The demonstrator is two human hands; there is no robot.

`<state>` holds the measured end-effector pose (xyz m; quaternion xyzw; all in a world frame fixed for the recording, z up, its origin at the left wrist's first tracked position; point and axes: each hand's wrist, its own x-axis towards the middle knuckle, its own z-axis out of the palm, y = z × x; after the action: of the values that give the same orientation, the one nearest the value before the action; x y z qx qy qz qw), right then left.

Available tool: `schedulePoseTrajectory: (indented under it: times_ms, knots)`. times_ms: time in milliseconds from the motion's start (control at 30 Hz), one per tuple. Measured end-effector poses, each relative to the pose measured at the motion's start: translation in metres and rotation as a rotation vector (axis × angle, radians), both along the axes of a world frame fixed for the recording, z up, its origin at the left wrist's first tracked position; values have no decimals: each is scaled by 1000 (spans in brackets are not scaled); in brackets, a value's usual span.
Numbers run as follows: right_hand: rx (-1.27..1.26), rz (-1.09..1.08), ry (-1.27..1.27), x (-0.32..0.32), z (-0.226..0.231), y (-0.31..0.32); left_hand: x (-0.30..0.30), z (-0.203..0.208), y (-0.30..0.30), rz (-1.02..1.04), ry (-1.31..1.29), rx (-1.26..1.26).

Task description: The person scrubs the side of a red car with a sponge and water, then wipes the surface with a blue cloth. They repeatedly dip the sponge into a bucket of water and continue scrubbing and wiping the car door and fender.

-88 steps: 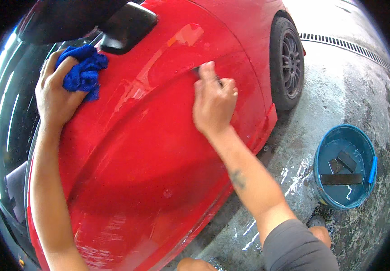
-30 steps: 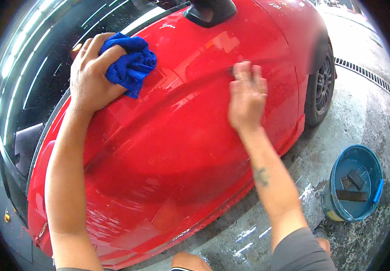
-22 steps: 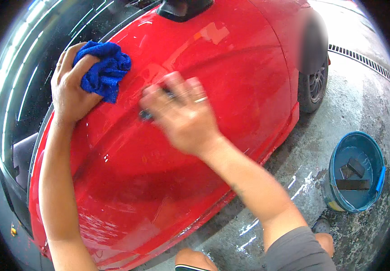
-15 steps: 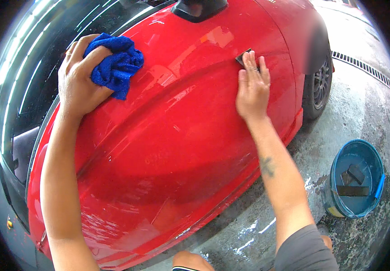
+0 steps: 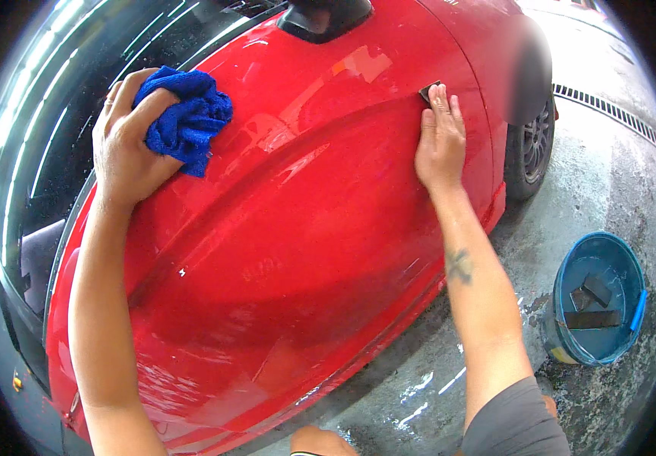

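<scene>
- A bunched blue cloth (image 5: pixel 185 118) is held in the grip of the left hand (image 5: pixel 126 148), at about ten o'clock in the view, fingers wrapped over its top and the wad pressed against the red car door (image 5: pixel 290 251) just below the window glass (image 5: pixel 62 152).
- The right hand (image 5: pixel 440 140) lies flat on the door at about one o'clock, fingers straight and together; a small dark pad (image 5: pixel 427 90) is pinned under the fingertips rather than clasped.
- The cloth is judged soft, light and easily crumpled; it is best gathered in the whole fist, as folds left loose would trail.
- The pad looks thin and flat, and on the wet, glossy panel it may slide; it is best held by even pressure from flat fingers.
- A side mirror (image 5: pixel 326 17) sits at twelve o'clock, a wheel (image 5: pixel 535 148) at two o'clock.
- A blue bucket (image 5: pixel 632 308) with dark flat pieces inside stands on the wet concrete floor (image 5: pixel 609 175) at four o'clock, well apart from both hands.
</scene>
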<state>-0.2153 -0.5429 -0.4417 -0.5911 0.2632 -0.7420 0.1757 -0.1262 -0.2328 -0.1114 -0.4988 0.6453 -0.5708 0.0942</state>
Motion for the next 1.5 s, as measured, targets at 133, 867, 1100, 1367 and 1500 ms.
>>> schedulePoseTrajectory:
  times_ms: [133,867,1100,1367,1500]
  knots:
    - [-79,93,32,34,43,146,1,0,2,29,-29,-11]
    - [36,-66,2,-14,-61,-101,2,-1,1,52,45,13]
    - [-64,51,-62,8,10,50,-3,-2,-4,36,13,10]
    - [-517,367,108,26,50,219,0,2,0,-2,-33,35]
    - [-331,26,189,10,18,96,4,2,-3,20,-22,10]
